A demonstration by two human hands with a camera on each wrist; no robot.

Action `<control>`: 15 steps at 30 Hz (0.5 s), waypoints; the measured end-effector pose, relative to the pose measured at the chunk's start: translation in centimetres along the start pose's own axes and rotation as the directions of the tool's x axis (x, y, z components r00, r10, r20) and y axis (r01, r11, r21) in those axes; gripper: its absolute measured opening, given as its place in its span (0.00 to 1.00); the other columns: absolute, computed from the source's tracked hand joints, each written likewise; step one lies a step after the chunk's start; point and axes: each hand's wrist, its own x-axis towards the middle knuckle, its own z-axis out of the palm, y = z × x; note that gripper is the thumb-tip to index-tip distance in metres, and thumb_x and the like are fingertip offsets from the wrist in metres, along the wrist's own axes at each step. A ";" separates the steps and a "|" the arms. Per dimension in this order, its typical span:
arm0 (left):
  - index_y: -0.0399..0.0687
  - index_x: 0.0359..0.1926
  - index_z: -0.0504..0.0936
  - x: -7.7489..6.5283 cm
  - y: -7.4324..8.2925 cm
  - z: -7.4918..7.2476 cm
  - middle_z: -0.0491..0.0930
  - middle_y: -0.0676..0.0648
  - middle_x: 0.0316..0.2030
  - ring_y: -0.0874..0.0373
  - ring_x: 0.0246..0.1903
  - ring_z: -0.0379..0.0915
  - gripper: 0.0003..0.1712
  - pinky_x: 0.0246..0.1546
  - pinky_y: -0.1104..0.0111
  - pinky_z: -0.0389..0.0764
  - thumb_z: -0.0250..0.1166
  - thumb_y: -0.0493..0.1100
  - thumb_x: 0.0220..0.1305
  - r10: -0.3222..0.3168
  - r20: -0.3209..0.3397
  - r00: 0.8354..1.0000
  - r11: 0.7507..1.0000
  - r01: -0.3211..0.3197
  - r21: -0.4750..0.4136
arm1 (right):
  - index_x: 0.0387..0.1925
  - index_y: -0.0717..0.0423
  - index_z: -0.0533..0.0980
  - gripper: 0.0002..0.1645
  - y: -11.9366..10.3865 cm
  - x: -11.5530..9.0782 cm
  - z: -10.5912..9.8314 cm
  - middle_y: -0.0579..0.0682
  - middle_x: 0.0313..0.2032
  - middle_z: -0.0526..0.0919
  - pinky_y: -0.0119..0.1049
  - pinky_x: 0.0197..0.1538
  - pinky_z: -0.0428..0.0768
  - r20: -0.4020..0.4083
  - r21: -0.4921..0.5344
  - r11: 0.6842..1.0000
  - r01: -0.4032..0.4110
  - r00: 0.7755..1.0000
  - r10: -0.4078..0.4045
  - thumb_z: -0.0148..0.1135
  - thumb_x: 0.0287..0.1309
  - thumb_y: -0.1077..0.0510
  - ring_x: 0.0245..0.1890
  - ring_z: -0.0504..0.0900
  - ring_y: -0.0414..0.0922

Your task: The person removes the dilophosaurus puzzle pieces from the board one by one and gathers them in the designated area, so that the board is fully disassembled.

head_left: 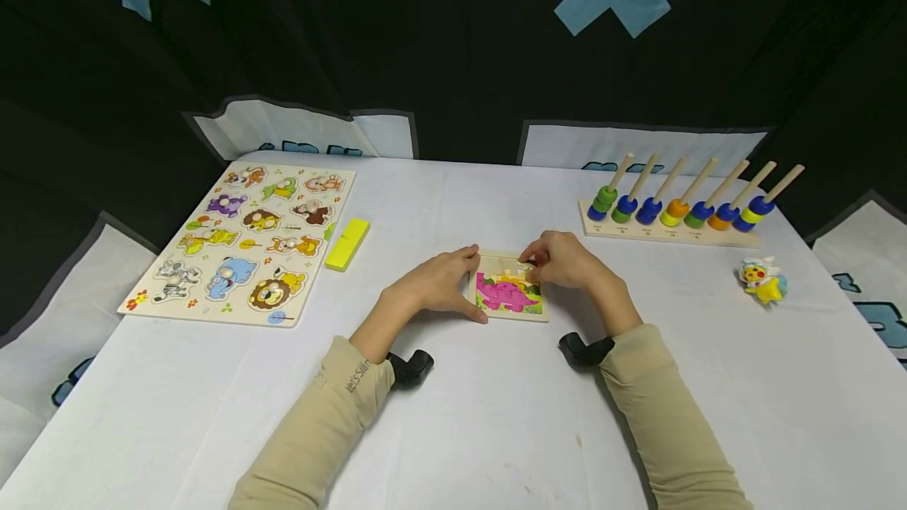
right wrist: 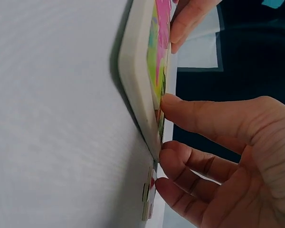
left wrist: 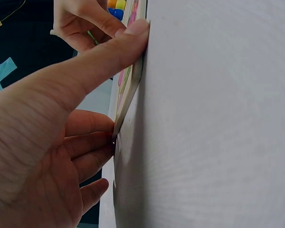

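Observation:
A small wooden jigsaw puzzle (head_left: 507, 295) with a pink dinosaur picture lies flat on the table in front of me. Its upper part shows bare wood. My left hand (head_left: 441, 282) holds the board at its left side, the thumb at the near edge and the fingertips along the left edge. Over the far right corner, my right hand (head_left: 564, 260) pinches a small dark puzzle piece (head_left: 527, 262), mostly hidden by the fingers. In the right wrist view, the thumb touches the picture surface and loose puzzle pieces (right wrist: 147, 194) lie beside the board.
An animal peg puzzle board (head_left: 237, 246) lies at the left, with a yellow block (head_left: 347, 245) beside it. A wooden bead counting rack (head_left: 669, 233) stands at the back right. Nearer on that side is a small yellow figurine (head_left: 763, 280). The white table (head_left: 496, 415) meets a dark curtain behind.

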 end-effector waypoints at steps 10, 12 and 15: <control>0.42 0.65 0.60 0.0 0.0 0.0 0.50 0.47 0.70 0.54 0.69 0.46 0.57 0.68 0.61 0.53 0.71 0.64 0.37 -0.001 -0.001 1.000 1.000 0.001 -0.002 | 0.39 0.57 0.76 0.15 0.2 0.1 0.2 0.53 0.29 0.71 0.32 0.32 0.68 -0.012 -0.050 0.996 0.079 0.997 -0.079 0.66 0.45 0.62 0.31 0.68 0.46; 0.42 0.65 0.60 0.0 0.0 0.1 0.50 0.46 0.69 0.54 0.69 0.46 0.57 0.68 0.61 0.53 0.71 0.64 0.37 0.000 -0.002 1.000 1.000 0.000 -0.003 | 0.38 0.57 0.75 0.16 0.2 0.1 0.3 0.54 0.30 0.71 0.33 0.33 0.68 -0.024 -0.048 0.995 0.090 0.996 -0.091 0.66 0.44 0.62 0.31 0.68 0.46; 0.42 0.65 0.61 0.0 0.0 0.1 0.50 0.46 0.69 0.54 0.69 0.47 0.57 0.68 0.61 0.54 0.71 0.64 0.37 0.001 -0.005 1.000 1.000 -0.001 -0.004 | 0.38 0.57 0.73 0.17 0.2 0.2 0.3 0.54 0.30 0.72 0.34 0.34 0.68 -0.031 -0.031 0.995 0.091 0.995 -0.092 0.67 0.43 0.63 0.32 0.68 0.46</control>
